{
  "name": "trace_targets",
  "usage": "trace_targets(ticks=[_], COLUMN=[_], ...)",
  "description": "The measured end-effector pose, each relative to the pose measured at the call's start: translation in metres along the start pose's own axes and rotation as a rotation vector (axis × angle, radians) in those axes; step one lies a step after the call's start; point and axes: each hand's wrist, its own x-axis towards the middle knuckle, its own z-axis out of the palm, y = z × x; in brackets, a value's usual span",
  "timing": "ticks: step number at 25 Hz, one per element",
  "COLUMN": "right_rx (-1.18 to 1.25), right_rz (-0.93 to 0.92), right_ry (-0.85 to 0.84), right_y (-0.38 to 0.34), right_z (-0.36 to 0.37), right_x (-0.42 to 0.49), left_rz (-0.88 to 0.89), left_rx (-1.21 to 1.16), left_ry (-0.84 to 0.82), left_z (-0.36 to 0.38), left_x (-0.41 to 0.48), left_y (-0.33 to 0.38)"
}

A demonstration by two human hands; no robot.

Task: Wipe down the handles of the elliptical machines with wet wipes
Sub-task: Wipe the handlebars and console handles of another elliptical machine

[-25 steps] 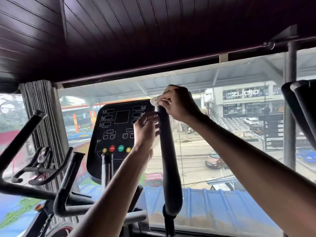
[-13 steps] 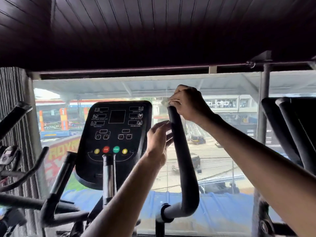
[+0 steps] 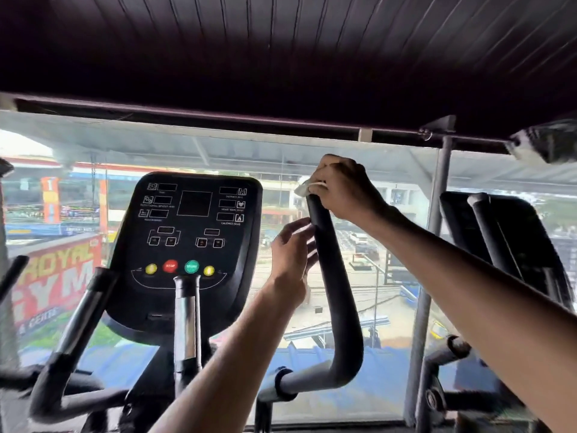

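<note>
As right hand (image 3: pixel 343 189) grips wipe (image 3: pixel 302 189) atop handle (image 3: pixel 335 276), left hand (image 3: pixel 292 260) touches, relaxed; window (image 3: pixel 390 276) behind.

Head cam, wide-angle, faces fwd, close to handle (image 3: pixel 331 276); console (image 3: pixel 190 245) & window (image 3: pixel 396 285) beyond.

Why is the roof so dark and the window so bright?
Head view: daylight through the large glass window backlights everything, so the dark panelled ceiling and black console look dim; the white wet wipe in the right hand looks washed-out; the left hand is slightly blurred.
</note>
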Motion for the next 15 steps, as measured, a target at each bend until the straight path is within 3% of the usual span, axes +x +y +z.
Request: trace_targets(ticks=[5,10,15], right_rx=[0.009,-0.066,0.031], right_rz=[-0.141,-0.133,-0.194], right_ry=[-0.183,-0.074,-0.17], right_y=[0.004,0.001,0.01], right_z=[-0.016,-0.006,-0.012], right_x=[-0.009,0.001,-0.009], left_rz=[-0.003,0.014,0.002], left_rx=[-0.051,-0.058,-0.065], left_ry=[0.009,0.017,0.015], left_z=[-0.002,0.0,-0.002], left_x=[0.001,-0.002,-0.003], left_y=[-0.003,-0.003,-0.004])
